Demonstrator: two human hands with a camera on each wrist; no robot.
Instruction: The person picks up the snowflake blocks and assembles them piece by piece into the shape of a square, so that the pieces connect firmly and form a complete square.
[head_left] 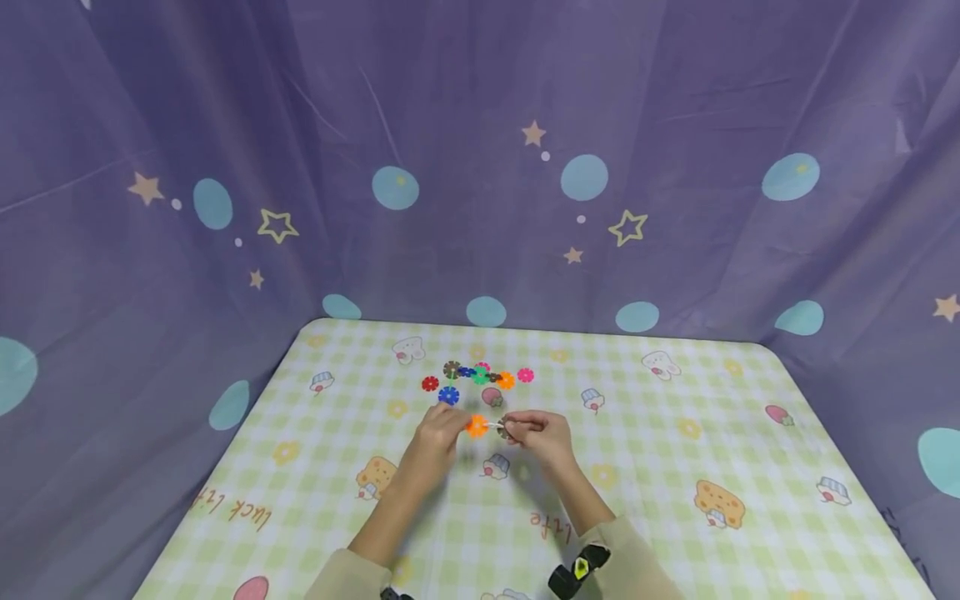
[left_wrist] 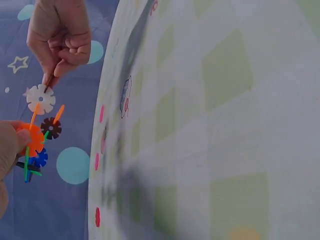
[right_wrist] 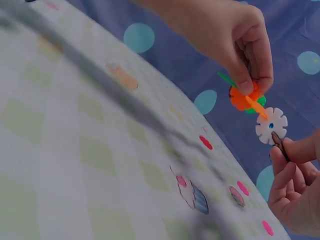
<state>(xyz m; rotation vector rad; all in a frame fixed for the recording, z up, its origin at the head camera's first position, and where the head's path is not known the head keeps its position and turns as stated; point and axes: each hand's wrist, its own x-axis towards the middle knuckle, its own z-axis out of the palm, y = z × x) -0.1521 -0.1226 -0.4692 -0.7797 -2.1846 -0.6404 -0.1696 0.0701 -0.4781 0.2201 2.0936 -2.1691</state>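
Note:
My left hand [head_left: 433, 437] pinches an orange notched disc [head_left: 477, 426] between thumb and fingers, above the table. My right hand [head_left: 546, 435] pinches a brown notched disc [right_wrist: 279, 145], seen nearly edge-on, against the rim of a white notched disc [left_wrist: 41, 99]. An orange disc seen edge-on [right_wrist: 256, 107] runs between the left hand's orange disc and the white one. Linked discs in blue [head_left: 448, 395], green [head_left: 480, 376], brown [head_left: 452, 370] and orange [head_left: 506, 380] extend beyond the hands; some joints are hidden.
A red disc [head_left: 430, 383] and pink discs [head_left: 526, 375] lie on the table around the linked pieces. A checked cloth with printed pictures covers the table [head_left: 645, 467]. Behind its far edge hangs a purple curtain [head_left: 480, 250] with stars and dots.

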